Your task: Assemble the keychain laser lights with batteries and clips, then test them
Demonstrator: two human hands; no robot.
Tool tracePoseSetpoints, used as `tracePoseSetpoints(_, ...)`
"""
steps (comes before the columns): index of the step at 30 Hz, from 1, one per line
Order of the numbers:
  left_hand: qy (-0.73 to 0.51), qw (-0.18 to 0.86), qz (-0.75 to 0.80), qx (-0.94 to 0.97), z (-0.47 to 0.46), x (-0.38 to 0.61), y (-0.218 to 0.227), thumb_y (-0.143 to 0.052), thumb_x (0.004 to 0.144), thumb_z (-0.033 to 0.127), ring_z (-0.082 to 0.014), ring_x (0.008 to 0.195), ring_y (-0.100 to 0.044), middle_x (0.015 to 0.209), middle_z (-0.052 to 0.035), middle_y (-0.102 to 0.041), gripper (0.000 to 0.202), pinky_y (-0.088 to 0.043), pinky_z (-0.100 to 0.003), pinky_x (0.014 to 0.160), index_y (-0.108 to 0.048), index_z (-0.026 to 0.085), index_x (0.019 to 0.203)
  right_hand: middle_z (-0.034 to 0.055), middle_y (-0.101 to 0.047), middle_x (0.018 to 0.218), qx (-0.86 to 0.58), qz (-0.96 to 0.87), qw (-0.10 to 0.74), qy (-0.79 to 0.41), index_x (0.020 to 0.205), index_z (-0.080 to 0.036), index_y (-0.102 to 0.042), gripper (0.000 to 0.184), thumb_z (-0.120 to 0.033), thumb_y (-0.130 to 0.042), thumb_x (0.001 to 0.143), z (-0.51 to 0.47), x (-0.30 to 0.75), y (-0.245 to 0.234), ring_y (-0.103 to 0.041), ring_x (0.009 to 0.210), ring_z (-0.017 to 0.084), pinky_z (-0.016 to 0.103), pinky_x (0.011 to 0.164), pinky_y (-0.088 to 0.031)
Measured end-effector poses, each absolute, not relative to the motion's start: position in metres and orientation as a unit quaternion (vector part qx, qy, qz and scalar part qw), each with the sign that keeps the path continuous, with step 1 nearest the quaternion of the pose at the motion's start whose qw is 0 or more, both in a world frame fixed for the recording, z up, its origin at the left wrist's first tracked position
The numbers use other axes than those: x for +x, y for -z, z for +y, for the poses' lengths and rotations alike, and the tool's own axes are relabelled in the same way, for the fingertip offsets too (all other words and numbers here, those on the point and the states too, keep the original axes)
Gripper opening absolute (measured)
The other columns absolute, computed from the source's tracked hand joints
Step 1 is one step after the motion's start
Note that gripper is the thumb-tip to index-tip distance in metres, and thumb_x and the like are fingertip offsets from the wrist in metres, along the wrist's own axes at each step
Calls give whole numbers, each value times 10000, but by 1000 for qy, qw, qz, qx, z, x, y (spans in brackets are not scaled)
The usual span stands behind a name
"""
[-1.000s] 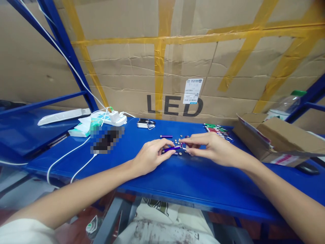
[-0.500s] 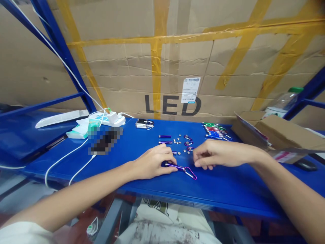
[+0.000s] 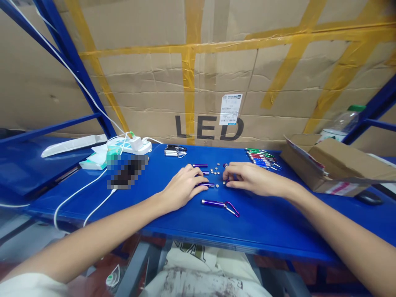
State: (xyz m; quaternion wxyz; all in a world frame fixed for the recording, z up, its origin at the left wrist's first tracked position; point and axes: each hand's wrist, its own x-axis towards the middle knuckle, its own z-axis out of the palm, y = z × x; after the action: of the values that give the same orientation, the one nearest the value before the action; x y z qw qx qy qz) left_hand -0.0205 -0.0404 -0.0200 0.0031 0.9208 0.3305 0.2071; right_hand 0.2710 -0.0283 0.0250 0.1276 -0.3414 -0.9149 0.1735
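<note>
My left hand [image 3: 185,186] rests on the blue table with thumb and fingertips closed on a purple flashlight tube [image 3: 210,185]. Two more purple tubes [image 3: 201,166] lie just beyond, partly under the fingers. My right hand [image 3: 249,178] reaches in from the right, its fingers curled down around a small purple carabiner cap that they mostly hide. Another cap [image 3: 225,165] peeks out above the fingers. Between the hands several button cells [image 3: 215,170] are scattered. Nearer to me lies a purple flashlight [image 3: 213,203] with a carabiner attached, touched by neither hand.
Silver and black flashlights [image 3: 175,151] sit at the back, coloured ones [image 3: 262,158] at the back right. An open cardboard box [image 3: 346,165] and a black mouse [image 3: 368,197] are on the right. At left are a blurred dark object [image 3: 127,173], white cables and a power strip [image 3: 145,147].
My left hand has let go of the flashlight with the carabiner and moved up to a purple tube. My right hand has moved left and away from me, onto the carabiner caps.
</note>
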Motion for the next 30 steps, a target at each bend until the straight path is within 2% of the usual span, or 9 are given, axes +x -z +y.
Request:
tracePoseSetpoints(3, -210, 14, 329, 921, -40, -19, 20, -544, 1102, 369, -275, 1088, -582, 1174, -107, -720, 314, -503, -430, 974, -778, 210, 1238, 88, -676, 1096, -318, -924, 147, -153, 1119, -216, -718, 268, -439, -574, 1080, -31, 261, -17, -659, 965, 243, 379, 875, -514)
tracePoseSetpoints(7, -250, 71, 346, 901, -41, -20, 17, -566, 1097, 357, -258, 1054, -604, 1170, -87, -760, 276, -502, -411, 975, -764, 202, 1212, 72, -658, 1034, -295, -936, 140, -129, 1061, -214, -707, 266, -395, -520, 1115, -33, 252, -8, -651, 982, 244, 372, 894, -501)
tracePoseSetpoints(12, -309, 163, 384, 855, -43, -19, 14, -644, 1058, 375, -213, 910, -641, 1104, -47, -799, 233, -546, -345, 861, -763, 229, 1195, 76, -653, 1067, -284, -938, 148, -131, 1079, -208, -681, 222, -349, -515, 1119, -33, 250, -4, -642, 986, 240, 370, 893, -499)
tracePoseSetpoints(17, -337, 198, 382, 838, -43, -15, 13, -668, 1034, 357, -190, 870, -702, 1105, -49, -811, 224, -570, -328, 865, -741, 205, 1181, 75, -672, 1060, -275, -938, 148, -148, 1081, -209, -674, 193, -316, -517, 1114, -34, 249, -5, -642, 957, 231, 371, 883, -504)
tracePoseSetpoints(20, -338, 219, 383, 831, -43, -14, 14, -687, 1020, 353, -180, 836, -718, 1096, -48, -811, 228, -574, -306, 814, -729, 194, 1178, 80, -683, 1053, -278, -935, 162, -145, 1073, -209, -665, 201, -328, -508, 1115, -34, 249, -7, -640, 953, 233, 370, 878, -503)
tracePoseSetpoints(23, -320, 203, 385, 842, -42, -15, 16, -697, 1016, 363, -180, 814, -697, 1036, -43, -797, 232, -558, -297, 777, -740, 192, 1167, 72, -697, 1029, -286, -931, 174, -145, 1064, -214, -654, 202, -341, -507, 1116, -34, 250, -9, -645, 955, 234, 365, 889, -493)
tracePoseSetpoints(26, -295, 156, 380, 862, -40, -17, 18, -686, 1024, 346, -195, 836, -670, 993, -46, -774, 213, -543, -324, 828, -760, 196, 1155, 72, -702, 1021, -289, -932, 166, -143, 1042, -209, -658, 206, -342, -517, 1113, -33, 251, -10, -646, 954, 234, 364, 891, -484)
tracePoseSetpoints(30, -292, 148, 371, 869, -40, -19, 19, -662, 1040, 347, -205, 886, -668, 1047, -61, -760, 218, -539, -345, 884, -763, 197, 1162, 69, -713, 1010, -302, -925, 175, -148, 1043, -203, -666, 203, -338, -528, 1107, -34, 249, -12, -647, 933, 229, 355, 868, -481)
